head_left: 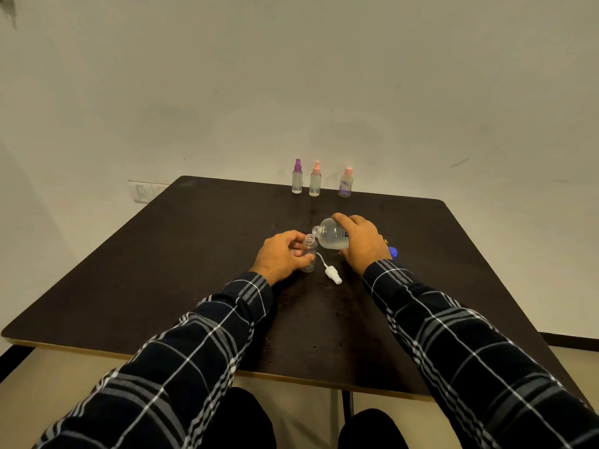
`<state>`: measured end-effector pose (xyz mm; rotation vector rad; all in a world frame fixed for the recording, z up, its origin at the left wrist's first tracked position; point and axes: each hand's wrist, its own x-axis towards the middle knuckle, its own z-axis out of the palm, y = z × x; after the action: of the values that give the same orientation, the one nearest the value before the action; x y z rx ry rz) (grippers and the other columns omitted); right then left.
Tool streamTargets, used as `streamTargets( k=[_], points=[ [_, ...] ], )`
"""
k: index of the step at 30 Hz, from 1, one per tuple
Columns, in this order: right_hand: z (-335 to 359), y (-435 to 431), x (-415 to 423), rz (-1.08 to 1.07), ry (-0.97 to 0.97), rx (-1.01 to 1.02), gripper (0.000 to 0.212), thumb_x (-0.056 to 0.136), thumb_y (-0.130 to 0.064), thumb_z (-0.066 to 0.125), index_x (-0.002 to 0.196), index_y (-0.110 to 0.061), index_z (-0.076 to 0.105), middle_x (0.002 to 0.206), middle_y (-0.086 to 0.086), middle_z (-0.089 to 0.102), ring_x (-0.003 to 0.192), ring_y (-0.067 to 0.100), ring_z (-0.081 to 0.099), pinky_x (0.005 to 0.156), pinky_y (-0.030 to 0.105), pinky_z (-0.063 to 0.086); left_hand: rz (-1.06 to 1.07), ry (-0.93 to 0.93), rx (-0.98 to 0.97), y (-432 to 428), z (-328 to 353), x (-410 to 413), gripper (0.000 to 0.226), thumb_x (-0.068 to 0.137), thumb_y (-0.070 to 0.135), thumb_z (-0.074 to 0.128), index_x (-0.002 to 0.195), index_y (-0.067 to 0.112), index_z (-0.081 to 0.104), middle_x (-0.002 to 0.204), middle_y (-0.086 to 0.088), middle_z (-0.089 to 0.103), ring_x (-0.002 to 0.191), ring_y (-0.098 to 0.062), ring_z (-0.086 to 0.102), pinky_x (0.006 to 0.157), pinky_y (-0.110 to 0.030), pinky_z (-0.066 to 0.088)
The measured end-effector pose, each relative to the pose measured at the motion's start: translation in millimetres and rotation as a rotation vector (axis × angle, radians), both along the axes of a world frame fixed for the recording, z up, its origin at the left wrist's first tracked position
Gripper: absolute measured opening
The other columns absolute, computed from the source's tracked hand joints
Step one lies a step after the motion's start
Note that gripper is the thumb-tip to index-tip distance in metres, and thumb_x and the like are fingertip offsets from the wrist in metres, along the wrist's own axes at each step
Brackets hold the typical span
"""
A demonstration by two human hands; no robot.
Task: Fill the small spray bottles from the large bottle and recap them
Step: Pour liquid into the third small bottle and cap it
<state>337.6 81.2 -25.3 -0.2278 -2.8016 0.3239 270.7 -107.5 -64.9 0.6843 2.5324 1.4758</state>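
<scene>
My left hand grips a small clear bottle that stands upright and uncapped on the dark table. My right hand holds the large clear bottle tipped on its side, its open mouth just above and right of the small bottle's neck. Liquid sits in the large bottle's lower part. A white spray cap with its thin tube lies on the table between my hands. A blue cap lies just right of my right hand.
Three capped small spray bottles stand in a row at the table's far edge: a purple-capped one, a pink-capped one and a pink-capped one with a purple label. A wall rises right behind them.
</scene>
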Motion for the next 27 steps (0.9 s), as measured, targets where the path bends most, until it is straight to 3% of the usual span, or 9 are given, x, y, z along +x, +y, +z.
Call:
streamTargets(
  k=[27],
  points=[
    [18,-5,4,-0.035,-0.065,0.158,0.073,0.086,-0.012,0.069,0.145,-0.037,0.033,0.138,0.006,0.042,0.135,0.029,0.035,0.106,0.065,0.035,0.004,0.005,-0.036,1,1,0,0.033,0.077,0.024,0.086,0.106,0.032,0.071,0.09,0.013,0.077,0.087,-0.003,0.073,0.095,-0.038,0.058]
  ],
)
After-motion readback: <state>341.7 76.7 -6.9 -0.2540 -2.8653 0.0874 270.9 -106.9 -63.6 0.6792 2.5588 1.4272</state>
